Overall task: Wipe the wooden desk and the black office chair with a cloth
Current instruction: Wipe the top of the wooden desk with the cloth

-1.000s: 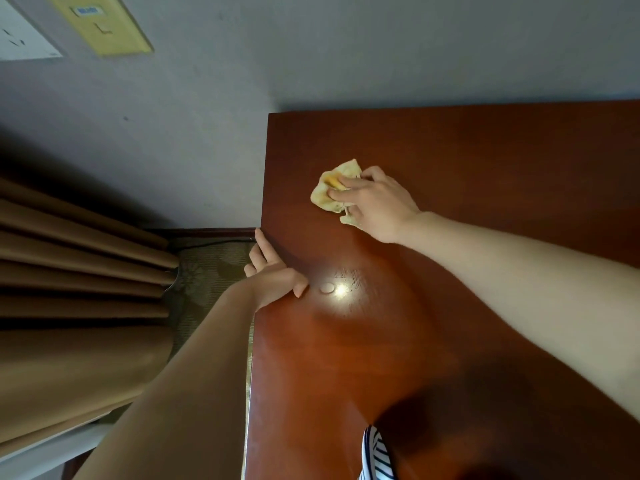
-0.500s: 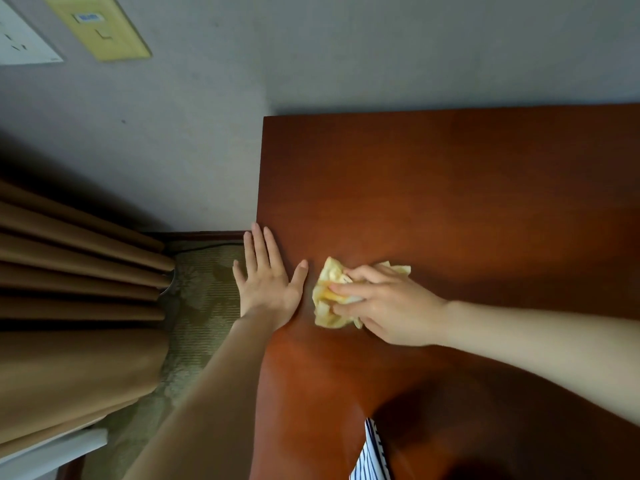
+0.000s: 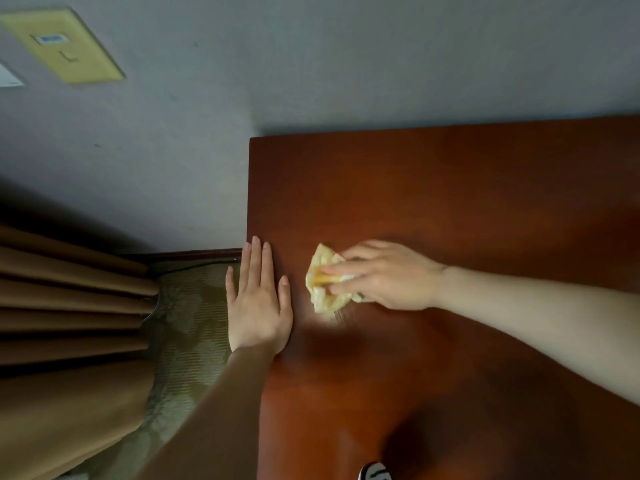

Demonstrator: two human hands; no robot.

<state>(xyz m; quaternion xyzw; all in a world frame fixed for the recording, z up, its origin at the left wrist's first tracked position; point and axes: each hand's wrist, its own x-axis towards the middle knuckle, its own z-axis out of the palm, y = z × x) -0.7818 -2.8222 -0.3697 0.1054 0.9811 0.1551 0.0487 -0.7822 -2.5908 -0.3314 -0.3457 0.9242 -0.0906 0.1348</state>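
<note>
Near the left edge of the bench [image 3: 450,188], about halfway along it, the right hand [image 3: 384,275] presses a crumpled yellow cloth [image 3: 322,289] onto the reddish-brown wood. Its fingers [image 3: 343,270] are curled over the bundle, grasping it. Just beside the cloth and not touching it, the left hand [image 3: 258,306] lies palm down on that same edge. Its fingers are straight and released, and the little finger hangs past the wood over the patterned green carpet [image 3: 187,323]. Brown curtain [image 3: 69,306] folds hang at the far left. A grey wall [image 3: 311,64] meets the bench's far edge and carries a yellow plate [image 3: 65,46]. At the near edge a black-and-white striped item [image 3: 375,471] shows partly, too cut off to identify.
</note>
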